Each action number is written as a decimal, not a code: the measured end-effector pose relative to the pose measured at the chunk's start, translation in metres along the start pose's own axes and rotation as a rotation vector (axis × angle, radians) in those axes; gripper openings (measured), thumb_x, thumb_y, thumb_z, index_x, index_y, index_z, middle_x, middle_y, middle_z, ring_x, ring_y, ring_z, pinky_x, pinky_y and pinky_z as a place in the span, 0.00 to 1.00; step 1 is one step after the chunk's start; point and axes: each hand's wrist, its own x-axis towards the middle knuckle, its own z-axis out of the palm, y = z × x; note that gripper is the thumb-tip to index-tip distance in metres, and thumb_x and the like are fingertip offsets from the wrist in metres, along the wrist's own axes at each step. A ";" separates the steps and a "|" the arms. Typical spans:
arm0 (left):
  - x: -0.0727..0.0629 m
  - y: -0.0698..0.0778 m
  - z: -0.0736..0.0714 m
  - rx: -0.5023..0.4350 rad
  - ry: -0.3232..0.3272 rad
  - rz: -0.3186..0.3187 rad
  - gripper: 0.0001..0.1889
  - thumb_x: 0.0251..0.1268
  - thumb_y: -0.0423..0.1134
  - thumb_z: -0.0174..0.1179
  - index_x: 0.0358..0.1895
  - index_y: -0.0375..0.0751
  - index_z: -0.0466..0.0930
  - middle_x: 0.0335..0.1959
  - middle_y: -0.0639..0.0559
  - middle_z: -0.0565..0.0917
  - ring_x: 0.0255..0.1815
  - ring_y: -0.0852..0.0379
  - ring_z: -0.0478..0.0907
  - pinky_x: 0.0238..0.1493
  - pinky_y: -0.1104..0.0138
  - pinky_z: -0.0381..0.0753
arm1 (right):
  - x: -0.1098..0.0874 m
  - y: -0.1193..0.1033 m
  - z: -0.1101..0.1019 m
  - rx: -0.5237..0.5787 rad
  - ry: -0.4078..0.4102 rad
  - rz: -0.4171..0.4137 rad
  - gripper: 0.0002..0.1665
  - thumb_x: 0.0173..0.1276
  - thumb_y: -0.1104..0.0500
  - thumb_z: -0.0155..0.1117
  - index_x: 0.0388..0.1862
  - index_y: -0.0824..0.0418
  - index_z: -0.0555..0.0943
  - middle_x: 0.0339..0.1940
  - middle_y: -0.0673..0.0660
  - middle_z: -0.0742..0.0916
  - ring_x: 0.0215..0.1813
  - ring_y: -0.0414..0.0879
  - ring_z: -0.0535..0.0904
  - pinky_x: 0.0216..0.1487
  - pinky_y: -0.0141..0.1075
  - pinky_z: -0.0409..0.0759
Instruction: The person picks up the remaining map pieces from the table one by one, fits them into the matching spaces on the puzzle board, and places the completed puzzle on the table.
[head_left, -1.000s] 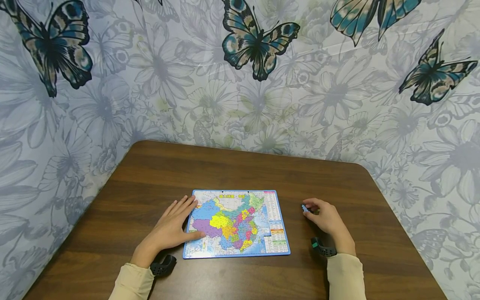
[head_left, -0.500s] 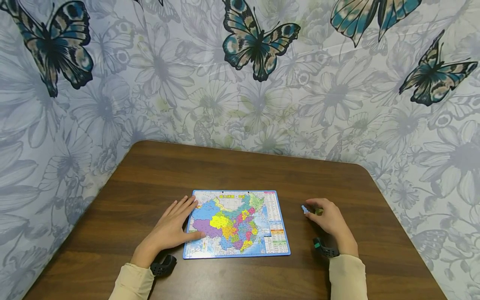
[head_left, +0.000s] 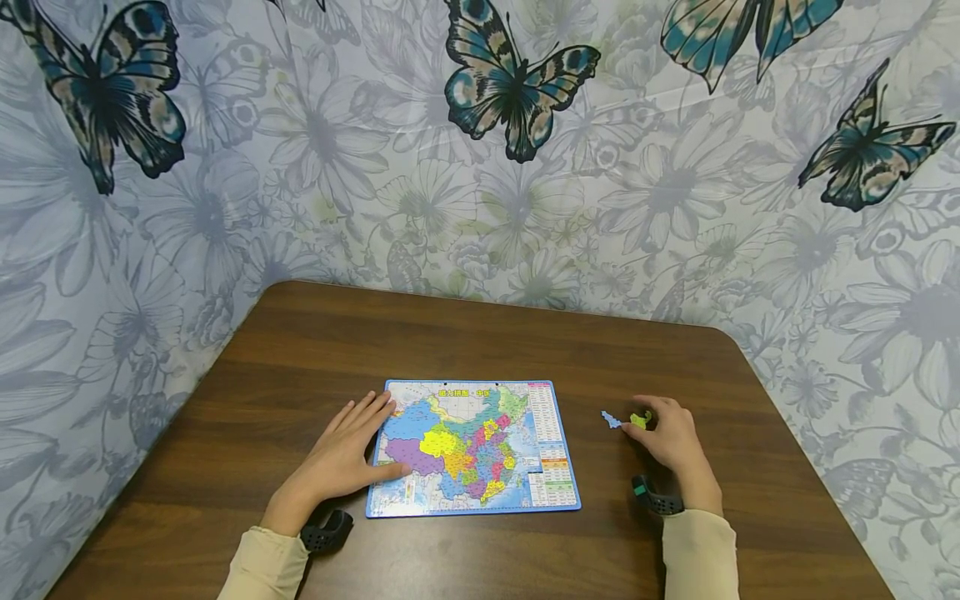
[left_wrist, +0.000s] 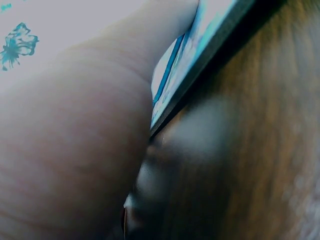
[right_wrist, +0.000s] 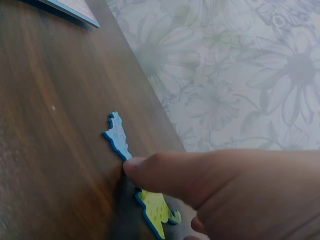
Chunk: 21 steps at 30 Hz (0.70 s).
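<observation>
A map puzzle board [head_left: 551,492] with a blue edge lies flat on the table, covered in coloured provinces. My left hand [head_left: 341,450] rests spread over its left side, thumb on the lower left part. To the right of the board, a light-blue puzzle piece [head_left: 611,420] lies on the wood. My right hand [head_left: 671,437] is just right of it, with the thumb tip [right_wrist: 134,166] at that piece's near end. Between thumb and fingers shows a yellow-green piece [right_wrist: 154,210], with a small pale green piece [right_wrist: 176,218] beside it; the hand partly hides them.
The brown wooden table [head_left: 480,333] ends at a butterfly-patterned cloth backdrop [head_left: 637,208]. Black wrist bands [head_left: 326,532] sit on both wrists. In the left wrist view, the forearm and hand cover much of the picture.
My right hand has moved slightly right, letting go of the light-blue piece, which now lies uncovered. More of the yellow-green piece shows. The left hand and board have stayed still.
</observation>
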 end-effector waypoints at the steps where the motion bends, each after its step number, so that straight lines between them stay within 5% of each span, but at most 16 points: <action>1: 0.000 0.000 0.000 -0.001 -0.001 0.000 0.56 0.55 0.72 0.67 0.81 0.41 0.60 0.84 0.45 0.56 0.85 0.40 0.50 0.83 0.43 0.42 | 0.000 -0.001 0.001 0.002 0.003 -0.008 0.31 0.68 0.56 0.72 0.65 0.70 0.78 0.65 0.79 0.78 0.68 0.78 0.67 0.70 0.71 0.59; 21: 0.000 -0.001 0.000 -0.002 0.000 0.007 0.56 0.55 0.71 0.68 0.81 0.41 0.60 0.84 0.46 0.56 0.85 0.40 0.50 0.83 0.43 0.42 | 0.002 -0.006 0.004 0.031 -0.008 -0.043 0.21 0.68 0.54 0.73 0.55 0.65 0.86 0.64 0.74 0.80 0.68 0.78 0.64 0.68 0.72 0.62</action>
